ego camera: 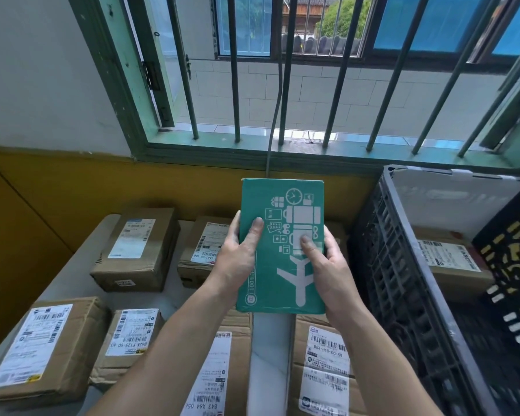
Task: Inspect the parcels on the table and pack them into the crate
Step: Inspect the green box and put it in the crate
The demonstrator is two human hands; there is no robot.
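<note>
**Two hands on one green parcel: the check to be finished before the crate**

The green parcel [282,274] is held up in front of the chest, clear of the table [270,355], with its printed face towards the camera. It is gripped along its left edge by the left hand [237,250] and along its right edge by the right hand [327,265]. Both thumbs are laid on the front and the fingers are curled behind.

The step in hand is judged to be inspection. No shipping label is to be seen on the face shown, so the parcel would best be turned over and its back and edges looked at. One hand should be kept clamped while the other is shifted. Corners and tape seams should be checked for crushing or splits.

The crate [403,265] stands to the right, and a labelled brown parcel [451,265] already lies flat on its floor at the far end. The near part of the floor looks free, though it is only partly seen. The green parcel is probably best carried over the near rim and lowered flat there, not dropped, so that the rim is not struck.

Several brown parcels [138,247] remain on the table below the arms. The forearms should be kept high enough that none is swept off.
</note>
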